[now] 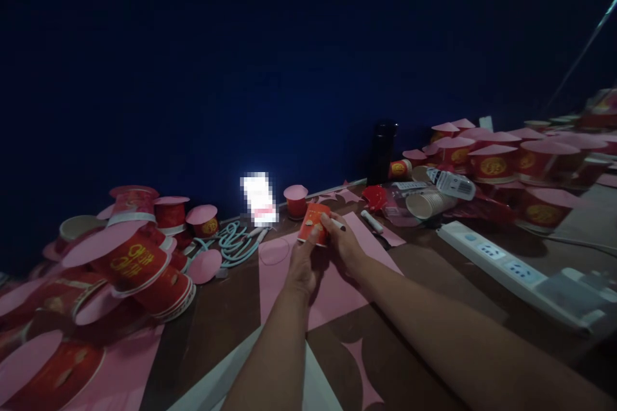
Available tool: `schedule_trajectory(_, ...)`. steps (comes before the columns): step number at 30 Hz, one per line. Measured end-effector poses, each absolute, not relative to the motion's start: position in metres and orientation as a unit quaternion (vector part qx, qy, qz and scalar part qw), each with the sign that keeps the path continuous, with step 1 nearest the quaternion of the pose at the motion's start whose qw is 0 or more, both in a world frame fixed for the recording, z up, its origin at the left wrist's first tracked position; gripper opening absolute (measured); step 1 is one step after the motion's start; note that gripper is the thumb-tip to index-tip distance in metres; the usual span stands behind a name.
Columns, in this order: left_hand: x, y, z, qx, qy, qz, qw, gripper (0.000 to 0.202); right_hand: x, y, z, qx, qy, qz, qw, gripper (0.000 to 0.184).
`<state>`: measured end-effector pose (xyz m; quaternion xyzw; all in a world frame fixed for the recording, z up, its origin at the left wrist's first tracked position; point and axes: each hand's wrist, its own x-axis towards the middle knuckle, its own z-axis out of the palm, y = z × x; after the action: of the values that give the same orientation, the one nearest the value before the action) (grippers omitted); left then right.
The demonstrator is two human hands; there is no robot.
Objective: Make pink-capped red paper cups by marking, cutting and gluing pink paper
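My left hand (303,264) grips a red paper cup (312,221) held upside down on a pink paper sheet (332,289) lying on the brown table. My right hand (343,239) is closed on a white marker pen (337,225) whose tip meets the cup's side. A pen-drawn circle (274,250) shows on the pink sheet to the left of the cup. Both forearms reach in from the bottom of the view.
Red cups capped with pink paper discs are heaped at the left (130,257) and right (491,164). A lit phone (259,199), a blue cable (236,241), a black bottle (382,151), a second marker (372,221) and a white power strip (501,263) lie around.
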<state>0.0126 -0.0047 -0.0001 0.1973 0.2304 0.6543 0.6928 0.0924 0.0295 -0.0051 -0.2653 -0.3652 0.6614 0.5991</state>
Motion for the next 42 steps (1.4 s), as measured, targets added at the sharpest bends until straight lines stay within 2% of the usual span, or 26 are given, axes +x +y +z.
schedule_trajectory(5,0.016,-0.002,-0.003,0.221,0.251,0.659,0.674,0.044,0.092,0.034,-0.009,-0.334,-0.420,0.588,0.606,0.045)
schedule_trajectory(10,0.008,0.009,-0.003,0.115,0.257,0.682,0.675,0.029,0.093,0.037,-0.011,-0.377,-0.507,0.483,0.606,0.040)
schedule_trajectory(14,0.002,0.017,-0.005,0.037,0.256,0.706,0.659,0.019,0.097,0.038,-0.013,-0.432,-0.568,0.329,0.619,0.040)
schedule_trajectory(17,0.001,0.019,-0.007,0.028,0.259,0.717,0.646,0.019,0.099,0.033,-0.011,-0.426,-0.622,0.215,0.620,0.036)
schedule_trajectory(19,0.001,0.019,-0.008,0.061,0.248,0.722,0.643,0.021,0.100,0.027,-0.008,-0.399,-0.653,0.180,0.618,0.034)
schedule_trajectory(28,0.003,0.012,-0.009,0.149,0.276,0.715,0.625,0.024,0.095,0.006,-0.003,-0.371,-0.669,0.225,0.603,0.030)
schedule_trajectory(33,-0.005,0.018,-0.020,0.092,0.282,0.720,0.628,0.024,0.096,0.001,-0.001,-0.386,-0.673,0.229,0.588,0.031)
schedule_trajectory(38,-0.014,0.021,-0.017,0.053,0.246,0.718,0.649,0.021,0.096,-0.002,-0.002,-0.383,-0.680,0.221,0.585,0.024)
schedule_trajectory(42,-0.017,0.020,-0.016,0.046,0.239,0.709,0.662,0.024,0.097,0.000,-0.003,-0.354,-0.704,0.177,0.590,0.025)
